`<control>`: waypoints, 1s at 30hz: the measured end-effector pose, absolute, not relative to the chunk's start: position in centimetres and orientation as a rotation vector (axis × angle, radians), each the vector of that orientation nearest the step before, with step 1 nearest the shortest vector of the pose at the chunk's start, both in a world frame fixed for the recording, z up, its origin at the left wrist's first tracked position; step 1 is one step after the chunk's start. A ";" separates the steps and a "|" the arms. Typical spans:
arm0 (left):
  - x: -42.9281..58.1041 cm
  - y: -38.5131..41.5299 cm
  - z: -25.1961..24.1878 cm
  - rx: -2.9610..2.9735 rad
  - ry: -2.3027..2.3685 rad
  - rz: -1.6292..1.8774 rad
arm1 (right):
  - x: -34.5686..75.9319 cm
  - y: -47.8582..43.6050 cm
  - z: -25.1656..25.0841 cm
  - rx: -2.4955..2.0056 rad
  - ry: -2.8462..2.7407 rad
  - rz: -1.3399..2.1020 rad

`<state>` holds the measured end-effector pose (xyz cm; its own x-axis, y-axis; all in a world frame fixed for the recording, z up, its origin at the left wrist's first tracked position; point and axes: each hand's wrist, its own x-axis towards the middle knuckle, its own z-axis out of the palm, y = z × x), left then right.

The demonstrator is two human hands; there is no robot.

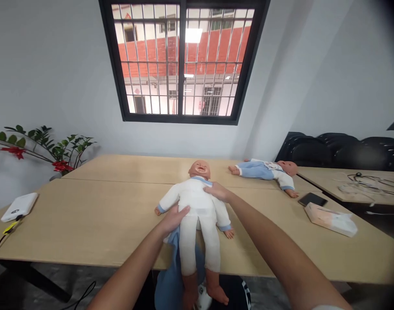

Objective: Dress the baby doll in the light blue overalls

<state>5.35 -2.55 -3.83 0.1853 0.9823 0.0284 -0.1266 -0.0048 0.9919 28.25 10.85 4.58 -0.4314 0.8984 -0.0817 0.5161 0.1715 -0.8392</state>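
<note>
A baby doll (197, 202) in a white suit lies on its back across the near edge of the wooden table (87, 219), legs hanging over the edge. A blue cloth (171, 267) hangs beneath it. My left hand (174, 217) rests flat on the doll's hip, fingers stretched out. My right hand (218, 191) lies on the doll's chest near its shoulder, fingers laid flat on the cloth.
A second doll (268, 170) in blue and white lies at the back right. A black phone (312, 199) and a tissue pack (331, 218) sit to the right. A white box (20, 206) is at the left, a plant (45, 146) behind it, black chairs (342, 150) far right.
</note>
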 end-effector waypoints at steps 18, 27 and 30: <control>5.4 8.1 -5.6 1.285 1.272 1.145 | 24.8 23.1 1.0 -1.608 -2.177 0.650; -2.3 3.0 -4.6 1.781 1.643 0.571 | 25.7 -5.3 -2.7 -1.149 -1.707 0.571; -2.9 -0.5 -4.7 1.785 1.612 0.568 | 25.9 -16.9 -6.8 -1.136 -1.600 0.732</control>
<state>-2.89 -0.47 -4.75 0.1466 0.9832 -0.1091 0.6975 -0.0245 0.7162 25.91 -16.90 -6.79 -0.0589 0.9242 0.3773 0.3188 0.3756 -0.8702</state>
